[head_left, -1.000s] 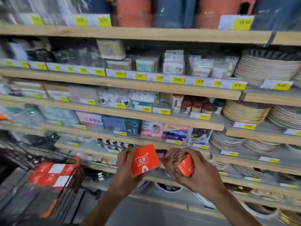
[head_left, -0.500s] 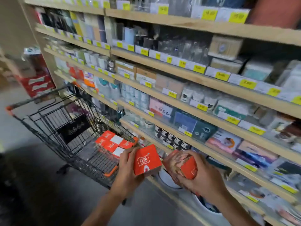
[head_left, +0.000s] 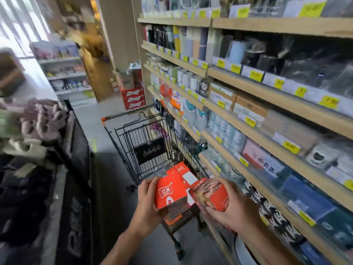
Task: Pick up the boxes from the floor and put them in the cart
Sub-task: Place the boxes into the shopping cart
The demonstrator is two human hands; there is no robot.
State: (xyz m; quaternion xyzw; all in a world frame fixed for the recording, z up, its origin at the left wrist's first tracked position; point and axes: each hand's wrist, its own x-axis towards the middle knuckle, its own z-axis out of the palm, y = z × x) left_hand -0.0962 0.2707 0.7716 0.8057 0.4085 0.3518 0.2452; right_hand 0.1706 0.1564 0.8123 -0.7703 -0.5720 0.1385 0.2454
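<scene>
a box (head_left: 170, 193) in each grip

The cart (head_left: 145, 142) is thin black-coated metal wire with orange plastic caps at its handle ends. The orange box (head_left: 169, 192) looks like smooth printed cardboard with a slight sheen, as does the patterned box (head_left: 212, 194) and the boxes in the cart (head_left: 181, 172). The shelves (head_left: 267, 27) are pale matt wood, fronted with glossy yellow paper price tags (head_left: 256, 76). The floor (head_left: 107, 180) is smooth and grey.
</scene>
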